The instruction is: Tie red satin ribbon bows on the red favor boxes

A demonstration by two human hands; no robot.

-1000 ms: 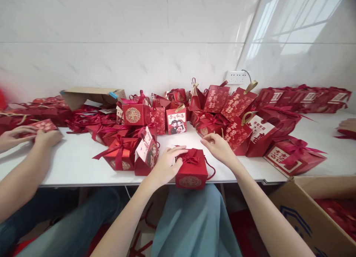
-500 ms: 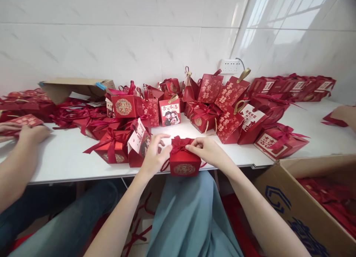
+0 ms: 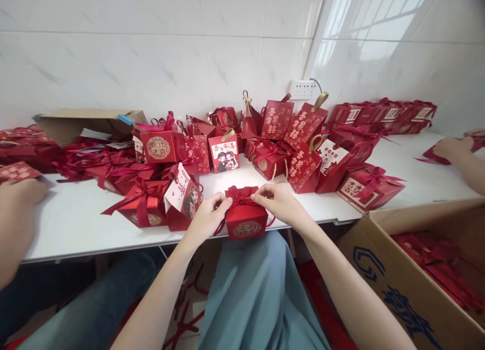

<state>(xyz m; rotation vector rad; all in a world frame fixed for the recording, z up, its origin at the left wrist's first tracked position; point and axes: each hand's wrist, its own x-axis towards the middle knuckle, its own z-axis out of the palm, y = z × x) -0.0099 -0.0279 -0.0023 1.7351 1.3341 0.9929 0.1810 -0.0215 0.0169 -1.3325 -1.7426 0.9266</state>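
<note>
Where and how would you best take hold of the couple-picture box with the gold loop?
Probably by the gold loop atop the couple-picture box, from above: it rises past the top edge, while a patterned red box crowds the left side.

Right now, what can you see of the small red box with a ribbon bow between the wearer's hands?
The small red cardboard-looking box sits upright at the front edge of the white table. Its front face carries an ornate gold medallion; a red ribbon bow lies on top, and red cords show at both sides. The left hand and right hand appear to pinch the bow from either side. Back and underside are hidden.
</note>
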